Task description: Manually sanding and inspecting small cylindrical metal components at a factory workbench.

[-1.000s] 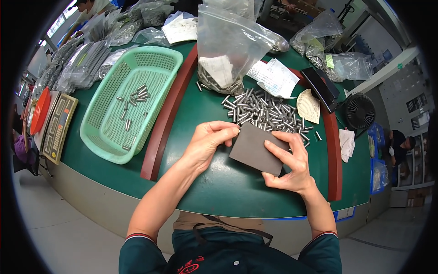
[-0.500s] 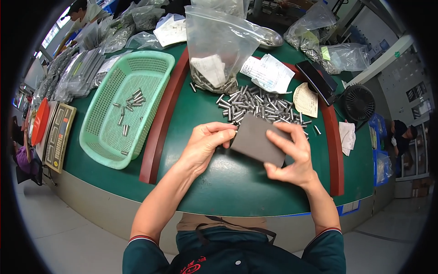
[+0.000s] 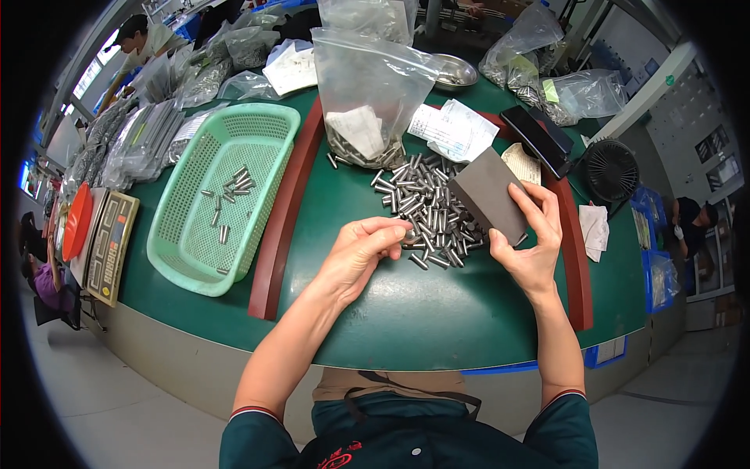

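Note:
My right hand grips a dark grey rectangular block, fingers along its right edge. The block is tilted over the right part of a pile of short metal pins and hides some of them. At the pile's near left side, my left hand is closed in a pinch, thumb against fingers. A small shiny metal pin shows at its fingertips, mostly covered by them. Left of the hands, a light green plastic basket holds several similar pins.
Red-brown rails border the green table on both sides. Behind the pile stand a clear bag of pins, papers and a metal bowl. A black phone and a small fan are at right.
My right hand has moved the block right and away from my left hand, uncovering the pile's near part. My left hand keeps its pinch near the same place. The view has shifted slightly.

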The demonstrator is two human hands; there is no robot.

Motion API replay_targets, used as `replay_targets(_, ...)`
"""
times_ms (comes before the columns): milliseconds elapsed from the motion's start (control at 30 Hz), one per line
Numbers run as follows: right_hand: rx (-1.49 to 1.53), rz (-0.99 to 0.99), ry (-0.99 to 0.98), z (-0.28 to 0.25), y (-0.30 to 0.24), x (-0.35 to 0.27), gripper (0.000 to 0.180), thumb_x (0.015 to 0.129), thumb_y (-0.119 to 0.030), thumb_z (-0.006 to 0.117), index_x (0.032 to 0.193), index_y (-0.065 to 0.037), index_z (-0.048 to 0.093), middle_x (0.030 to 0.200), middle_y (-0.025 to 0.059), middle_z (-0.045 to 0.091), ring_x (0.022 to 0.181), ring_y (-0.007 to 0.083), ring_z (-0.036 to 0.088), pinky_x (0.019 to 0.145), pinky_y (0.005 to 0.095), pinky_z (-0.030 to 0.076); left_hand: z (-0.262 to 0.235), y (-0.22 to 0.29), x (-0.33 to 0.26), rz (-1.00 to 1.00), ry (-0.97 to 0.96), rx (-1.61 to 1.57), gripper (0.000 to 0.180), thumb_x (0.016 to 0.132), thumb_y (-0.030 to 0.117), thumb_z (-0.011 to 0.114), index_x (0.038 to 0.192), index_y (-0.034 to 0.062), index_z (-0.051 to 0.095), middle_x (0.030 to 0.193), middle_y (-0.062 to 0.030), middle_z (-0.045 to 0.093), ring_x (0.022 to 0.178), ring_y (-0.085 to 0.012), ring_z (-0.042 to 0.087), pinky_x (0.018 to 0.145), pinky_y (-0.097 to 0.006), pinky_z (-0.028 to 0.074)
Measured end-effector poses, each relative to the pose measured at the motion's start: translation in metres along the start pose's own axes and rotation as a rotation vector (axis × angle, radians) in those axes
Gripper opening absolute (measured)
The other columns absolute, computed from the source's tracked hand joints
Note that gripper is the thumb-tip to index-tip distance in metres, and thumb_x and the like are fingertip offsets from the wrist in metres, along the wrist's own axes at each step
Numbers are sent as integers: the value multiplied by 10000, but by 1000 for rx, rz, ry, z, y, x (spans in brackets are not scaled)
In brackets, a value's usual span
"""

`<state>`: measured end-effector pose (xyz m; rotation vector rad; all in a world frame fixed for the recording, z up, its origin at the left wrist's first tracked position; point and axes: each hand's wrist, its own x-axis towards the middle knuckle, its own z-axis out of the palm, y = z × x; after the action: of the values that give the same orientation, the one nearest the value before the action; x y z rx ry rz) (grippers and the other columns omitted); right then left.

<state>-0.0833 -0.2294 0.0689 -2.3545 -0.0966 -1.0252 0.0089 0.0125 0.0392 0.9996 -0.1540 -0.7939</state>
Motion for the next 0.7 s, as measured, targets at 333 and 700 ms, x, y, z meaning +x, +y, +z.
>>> replay_targets(333, -37, -13, 66, 2, 7, -2, 592, 556, -111, 723, 1124, 32, 634, 1121, 173, 544, 1003, 295, 557, 852, 381, 470, 67, 42, -73, 12, -619, -250, 749, 689, 103, 790, 1322, -65, 426, 992, -162, 650, 808, -169, 617, 765, -272, 487)
replay_targets(700, -56, -8, 60, 4, 7, -2, 593, 550, -109, 727, 1119, 27, 635, 1118, 176, 547, 995, 302, 558, 841, 384, 473, 15, 7, -4, 249, -53, 179, 580, 786, -93, 671, 1312, -11, 442, 1147, -108, 499, 909, -172, 657, 796, -244, 540)
